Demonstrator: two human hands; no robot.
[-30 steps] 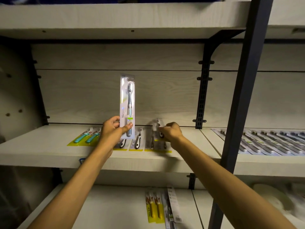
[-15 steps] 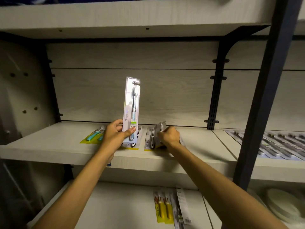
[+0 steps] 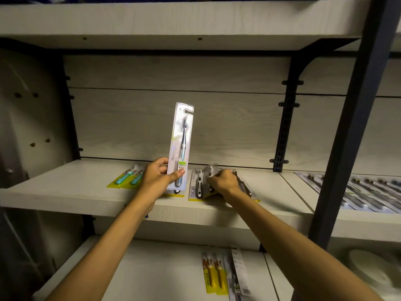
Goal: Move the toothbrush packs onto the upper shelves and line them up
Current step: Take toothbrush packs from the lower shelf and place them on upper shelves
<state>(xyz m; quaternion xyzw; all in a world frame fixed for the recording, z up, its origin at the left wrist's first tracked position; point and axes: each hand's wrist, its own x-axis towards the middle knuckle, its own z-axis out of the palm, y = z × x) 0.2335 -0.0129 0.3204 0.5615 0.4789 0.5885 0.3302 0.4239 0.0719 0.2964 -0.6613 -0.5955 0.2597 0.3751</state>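
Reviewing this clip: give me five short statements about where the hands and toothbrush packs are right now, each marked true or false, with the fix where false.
1. The left hand holds a silver toothbrush pack upright. True.
2. The right hand hangs idle, touching nothing. False: its grip is on packs lying on the middle shelf.
3. A teal toothbrush pack lies on the middle shelf, left of the left hand. True.
4. The lower shelf holds no packs. False: yellow-backed packs lie there.
5. The upright pack leans against the dark metal post. False: it is far left of the post, held only by the hand.
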